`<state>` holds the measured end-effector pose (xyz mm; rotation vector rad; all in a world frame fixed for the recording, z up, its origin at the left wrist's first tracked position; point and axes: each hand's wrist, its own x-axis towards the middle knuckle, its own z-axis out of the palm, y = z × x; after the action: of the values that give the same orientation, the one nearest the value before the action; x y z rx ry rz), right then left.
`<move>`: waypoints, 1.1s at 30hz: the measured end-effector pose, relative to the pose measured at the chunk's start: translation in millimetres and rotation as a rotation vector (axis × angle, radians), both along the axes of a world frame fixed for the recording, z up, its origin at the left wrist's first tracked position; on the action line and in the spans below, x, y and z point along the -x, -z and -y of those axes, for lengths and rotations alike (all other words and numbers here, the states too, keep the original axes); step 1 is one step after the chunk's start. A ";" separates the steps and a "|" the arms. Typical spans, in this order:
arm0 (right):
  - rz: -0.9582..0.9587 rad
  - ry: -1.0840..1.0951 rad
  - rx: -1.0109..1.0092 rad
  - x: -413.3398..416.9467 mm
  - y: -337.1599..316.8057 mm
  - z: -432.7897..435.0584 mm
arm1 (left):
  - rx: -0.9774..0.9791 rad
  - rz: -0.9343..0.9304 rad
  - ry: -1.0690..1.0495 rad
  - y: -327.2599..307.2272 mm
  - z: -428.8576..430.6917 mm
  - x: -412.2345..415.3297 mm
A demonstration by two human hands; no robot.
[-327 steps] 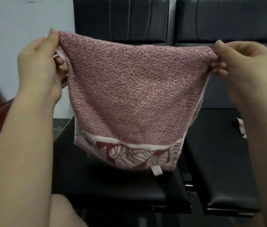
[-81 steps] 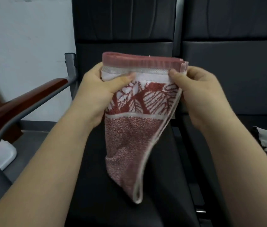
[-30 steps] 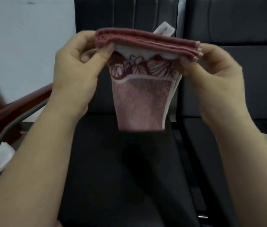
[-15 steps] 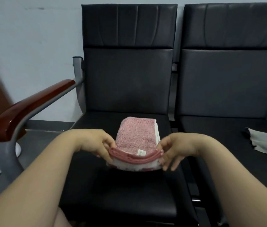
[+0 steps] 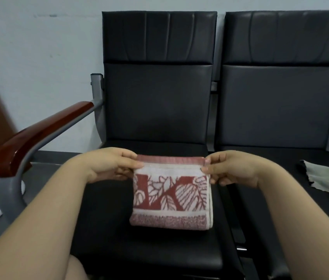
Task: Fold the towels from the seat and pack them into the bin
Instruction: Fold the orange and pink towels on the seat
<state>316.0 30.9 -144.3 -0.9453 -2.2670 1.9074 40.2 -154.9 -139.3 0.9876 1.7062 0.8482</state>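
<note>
Folded towel [image 5: 170,196] hangs between left hand [image 5: 109,166] and right hand [image 5: 232,168].

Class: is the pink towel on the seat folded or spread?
Folded. The pink towel is a compact rectangle, layers stacked at its right edge; left hand and right hand pinch its far corners.

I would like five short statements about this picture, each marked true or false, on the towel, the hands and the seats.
1. The folded towel rests on the black seat. True.
2. Only the left hand touches the towel. False: the right hand also pinches a far corner.
3. A grey cloth lies on the neighbouring seat to the right. True.
4. The towel is plain. False: it shows a red and white leaf pattern.
5. The wooden armrest stands between the two seats. False: it is on the left side of the left seat.
</note>
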 end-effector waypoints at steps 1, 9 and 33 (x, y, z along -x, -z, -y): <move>-0.008 0.107 -0.027 7.5 7.8 -3.9 | -0.022 0.019 -0.110 9.1 -10.2 -1.4; 0.269 0.590 -0.383 78.1 109.9 -13.9 | 0.098 -0.486 -0.490 106.8 -93.9 -27.2; 0.718 0.449 -0.567 74.3 101.0 -6.0 | 0.422 -0.661 -0.290 85.4 -72.9 -42.5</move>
<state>241.7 36.9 -245.3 -2.0028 -2.3672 0.7318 82.7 -82.0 -224.6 0.7774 2.5093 0.3048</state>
